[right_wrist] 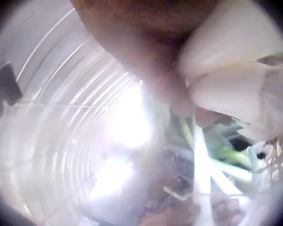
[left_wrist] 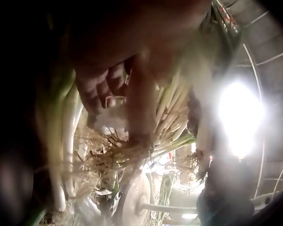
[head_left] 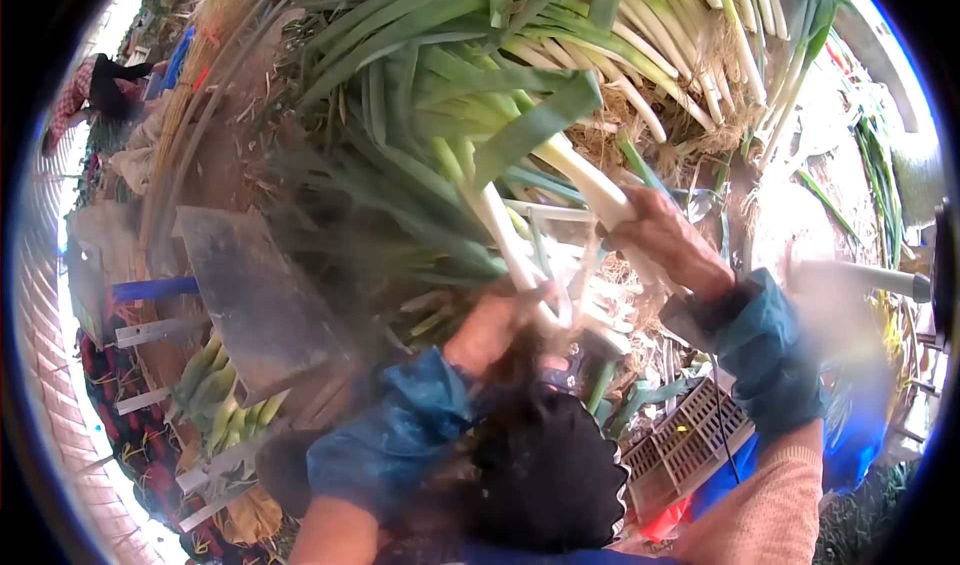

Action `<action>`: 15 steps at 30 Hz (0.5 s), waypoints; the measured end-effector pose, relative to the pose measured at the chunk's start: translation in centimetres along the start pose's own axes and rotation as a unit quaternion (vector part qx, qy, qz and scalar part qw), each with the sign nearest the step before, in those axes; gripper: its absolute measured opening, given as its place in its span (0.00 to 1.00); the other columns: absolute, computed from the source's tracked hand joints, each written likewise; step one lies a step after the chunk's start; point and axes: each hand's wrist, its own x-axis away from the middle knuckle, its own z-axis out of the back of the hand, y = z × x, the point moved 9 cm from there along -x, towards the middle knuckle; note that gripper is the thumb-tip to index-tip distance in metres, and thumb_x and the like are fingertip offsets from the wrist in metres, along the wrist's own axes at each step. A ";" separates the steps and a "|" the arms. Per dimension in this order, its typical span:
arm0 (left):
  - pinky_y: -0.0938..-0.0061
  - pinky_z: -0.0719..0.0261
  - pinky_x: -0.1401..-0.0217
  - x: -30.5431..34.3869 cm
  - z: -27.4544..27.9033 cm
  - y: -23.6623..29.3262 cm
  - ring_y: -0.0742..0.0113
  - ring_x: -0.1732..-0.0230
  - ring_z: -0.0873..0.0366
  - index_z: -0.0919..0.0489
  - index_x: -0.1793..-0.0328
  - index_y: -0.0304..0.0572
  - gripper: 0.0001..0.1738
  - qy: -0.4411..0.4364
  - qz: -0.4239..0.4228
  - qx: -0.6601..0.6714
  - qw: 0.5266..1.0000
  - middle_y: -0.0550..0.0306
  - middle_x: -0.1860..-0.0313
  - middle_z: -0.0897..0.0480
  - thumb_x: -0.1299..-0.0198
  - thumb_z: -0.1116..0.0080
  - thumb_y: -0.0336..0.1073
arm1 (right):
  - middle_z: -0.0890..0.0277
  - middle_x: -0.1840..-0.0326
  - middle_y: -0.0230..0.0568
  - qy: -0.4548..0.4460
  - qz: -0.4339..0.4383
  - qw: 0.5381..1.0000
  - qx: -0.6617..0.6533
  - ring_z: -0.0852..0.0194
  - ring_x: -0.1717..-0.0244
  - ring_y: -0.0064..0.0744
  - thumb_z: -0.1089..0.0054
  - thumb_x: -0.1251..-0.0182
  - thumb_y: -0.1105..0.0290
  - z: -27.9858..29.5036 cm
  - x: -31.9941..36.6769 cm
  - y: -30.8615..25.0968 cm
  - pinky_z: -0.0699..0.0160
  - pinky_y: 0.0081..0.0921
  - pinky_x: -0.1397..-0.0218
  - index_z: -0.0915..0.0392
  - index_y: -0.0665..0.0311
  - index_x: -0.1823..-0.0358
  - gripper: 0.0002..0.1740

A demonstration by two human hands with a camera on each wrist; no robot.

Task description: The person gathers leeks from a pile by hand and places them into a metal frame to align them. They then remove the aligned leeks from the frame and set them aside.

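Observation:
In the head view the right hand (head_left: 672,240) grips the white stem of a large leek (head_left: 590,180), whose green leaves lean up and left. The left hand (head_left: 495,327) holds the lower white part of another leek (head_left: 497,223), left of the first. In the left wrist view the left hand (left_wrist: 132,52) is dark and blurred, fingers curled near pale stems and roots. The right wrist view shows the right hand (right_wrist: 151,52) against thick white stems (right_wrist: 231,92) that fill the upper right.
A big pile of leeks (head_left: 660,45) lies at the top, roots toward the right. At left stand a grey metal sheet (head_left: 255,295) and more leeks (head_left: 215,385). A plastic crate (head_left: 690,435) is at lower right, and a pale pole (head_left: 860,278) sits at right.

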 end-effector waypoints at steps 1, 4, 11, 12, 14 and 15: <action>0.73 0.23 0.56 1.3 -2.3 0.6 0.66 0.59 0.22 0.25 0.52 0.35 0.14 -0.034 0.012 0.006 0.999 0.55 0.61 0.21 0.44 0.40 0.31 | 0.28 0.57 0.45 -0.041 -0.002 0.997 -0.060 0.28 0.55 0.32 0.40 0.49 0.64 -1.1 0.3 -0.7 0.29 0.27 0.51 0.26 0.72 0.54 0.22; 0.69 0.23 0.51 1.4 -2.2 -1.5 0.63 0.54 0.23 0.29 0.44 0.34 0.23 -0.071 0.021 -0.106 0.992 0.53 0.56 0.22 0.48 0.43 0.28 | 0.32 0.51 0.44 -0.093 0.001 0.987 -0.132 0.30 0.52 0.35 0.42 0.48 0.64 -4.1 -0.8 1.8 0.31 0.28 0.48 0.29 0.72 0.48 0.27; 0.72 0.23 0.51 1.4 -3.7 -3.2 0.63 0.52 0.23 0.29 0.41 0.34 0.24 -0.123 0.041 -0.107 0.986 0.53 0.50 0.22 0.46 0.41 0.29 | 0.28 0.52 0.45 -0.107 -0.007 0.987 -0.122 0.31 0.51 0.34 0.41 0.54 0.62 -6.4 -1.7 1.8 0.34 0.28 0.44 0.32 0.71 0.42 0.35; 0.72 0.23 0.51 1.4 -4.4 -3.0 0.62 0.52 0.22 0.29 0.41 0.34 0.24 -0.129 0.039 -0.099 0.986 0.52 0.50 0.22 0.46 0.41 0.29 | 0.28 0.52 0.44 -0.118 -0.014 0.984 -0.135 0.32 0.50 0.33 0.41 0.55 0.63 -6.4 -1.8 1.6 0.36 0.26 0.43 0.33 0.70 0.41 0.36; 0.71 0.22 0.50 0.7 -4.2 -2.5 0.62 0.53 0.22 0.28 0.43 0.32 0.23 -0.086 0.020 -0.104 0.991 0.51 0.51 0.21 0.46 0.40 0.29 | 0.29 0.50 0.45 -0.116 0.009 0.992 -0.044 0.33 0.48 0.35 0.38 0.54 0.60 -5.3 -1.6 1.7 0.36 0.28 0.42 0.31 0.67 0.41 0.35; 0.71 0.23 0.50 0.4 -4.4 -2.1 0.62 0.53 0.22 0.27 0.44 0.32 0.22 -0.082 -0.007 -0.104 0.991 0.51 0.51 0.20 0.46 0.40 0.29 | 0.29 0.50 0.46 -0.114 0.055 0.992 0.015 0.33 0.47 0.36 0.38 0.53 0.60 -5.3 -1.7 1.6 0.36 0.29 0.41 0.30 0.66 0.43 0.33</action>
